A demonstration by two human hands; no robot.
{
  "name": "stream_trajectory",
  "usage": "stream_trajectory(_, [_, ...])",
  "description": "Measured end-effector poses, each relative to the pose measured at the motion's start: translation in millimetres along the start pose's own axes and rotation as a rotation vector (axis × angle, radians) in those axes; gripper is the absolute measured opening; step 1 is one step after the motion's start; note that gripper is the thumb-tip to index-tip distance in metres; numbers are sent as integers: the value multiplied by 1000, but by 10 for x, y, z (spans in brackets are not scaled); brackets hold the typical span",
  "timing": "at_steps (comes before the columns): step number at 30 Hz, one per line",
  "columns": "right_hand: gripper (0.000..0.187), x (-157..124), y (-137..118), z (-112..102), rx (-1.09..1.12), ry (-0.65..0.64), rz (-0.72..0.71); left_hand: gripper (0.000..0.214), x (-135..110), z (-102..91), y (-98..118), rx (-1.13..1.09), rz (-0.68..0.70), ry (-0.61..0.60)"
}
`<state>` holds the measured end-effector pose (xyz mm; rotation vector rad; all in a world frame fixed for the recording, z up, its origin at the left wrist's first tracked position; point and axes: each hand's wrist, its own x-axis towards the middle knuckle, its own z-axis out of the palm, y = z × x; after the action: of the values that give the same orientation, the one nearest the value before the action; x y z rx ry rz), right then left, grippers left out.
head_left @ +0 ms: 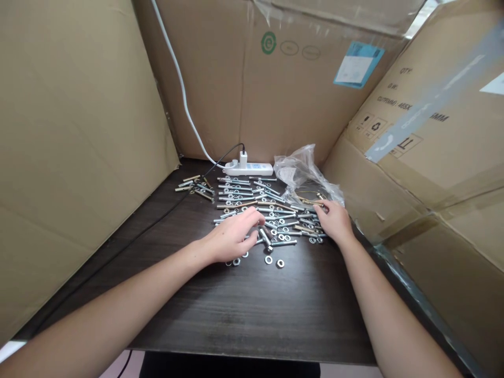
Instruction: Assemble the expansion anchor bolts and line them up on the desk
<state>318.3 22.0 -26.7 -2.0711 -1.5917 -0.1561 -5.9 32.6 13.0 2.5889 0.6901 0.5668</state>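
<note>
My left hand (238, 234) hovers low over a spread of metal bolts and nuts, fingers curved and thumb apart. Just beyond its fingertips lies a silver bolt (265, 240), its hex head towards me. At the right of the spread, my right hand (334, 220) has its thumb and fingers closed on a brass-coloured bolt (311, 201). Rows of long silver bolts (235, 188) with washers lie between the hands and behind them. A loose nut (280, 264) and a flat washer (268, 260) rest nearer to me.
Behind the rows stands a white power strip (255, 169) with a plugged-in charger and black cable (149, 231). A crumpled clear plastic bag (301, 170) lies at the back right. A smaller bolt pile (192, 185) sits left. Cardboard boxes (212, 79) wall in the dark table (252, 310).
</note>
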Motion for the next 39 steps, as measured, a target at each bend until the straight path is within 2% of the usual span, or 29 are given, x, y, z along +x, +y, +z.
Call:
stream_trajectory(11, [32,8,46,51,-36,-60,19,15,6,11,-8,7,36,-8])
stream_trajectory(18, [32,5,-58,-59,-11,-62,8,12,18,21,-38,34,93,-59])
stream_trajectory(22, [25,-93,-345,-214,86,-68,-137,13,32,-1,-56,101,91,-72])
stream_trajectory(27, [17,-429,-927,-413,152,-319,-505,14,37,-72,-32,159,89,-36])
stream_trajectory(30, [15,-613,-1162,-460,153,-411,-616,15,33,-140,-11,165,107,-25])
stream_trajectory(36, [11,-753,-1261,-303,152,-374,-693,14,26,-207,3,92,69,-3])
stream_trajectory(39, [11,-770,-1272,-210,125,-354,-697,12,29,-258,46,114,-13,-64])
